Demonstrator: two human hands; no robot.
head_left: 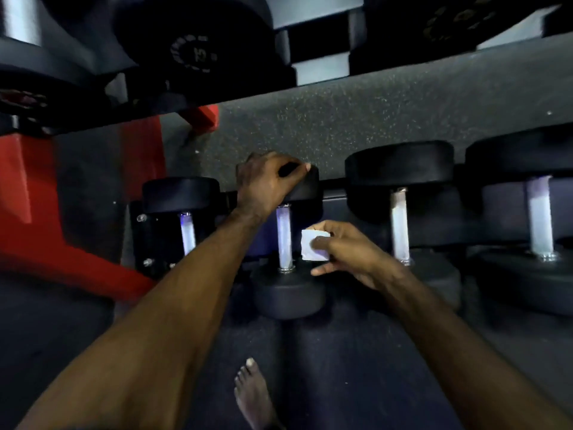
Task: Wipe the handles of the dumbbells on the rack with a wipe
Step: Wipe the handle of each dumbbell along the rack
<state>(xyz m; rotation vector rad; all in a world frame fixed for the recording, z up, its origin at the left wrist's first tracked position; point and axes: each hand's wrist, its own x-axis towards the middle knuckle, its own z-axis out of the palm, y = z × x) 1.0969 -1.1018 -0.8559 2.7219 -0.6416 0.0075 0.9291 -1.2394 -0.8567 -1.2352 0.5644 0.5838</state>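
Observation:
Several black dumbbells with silver handles lie in a row on the lower rack shelf. My left hand (267,181) grips the far head (305,187) of the second dumbbell from the left. Its silver handle (284,237) runs toward me to the near head (288,294). My right hand (347,251) pinches a small folded white wipe (311,243) just to the right of that handle, a little apart from it. The neighbouring handles on the left (187,234) and right (400,225) (540,218) are untouched.
An upper shelf with larger black dumbbells (192,48) overhangs at the top. The red rack frame (37,193) stands at the left. Speckled black rubber floor (356,119) lies behind the rack. My bare foot (252,395) is on the floor below the hands.

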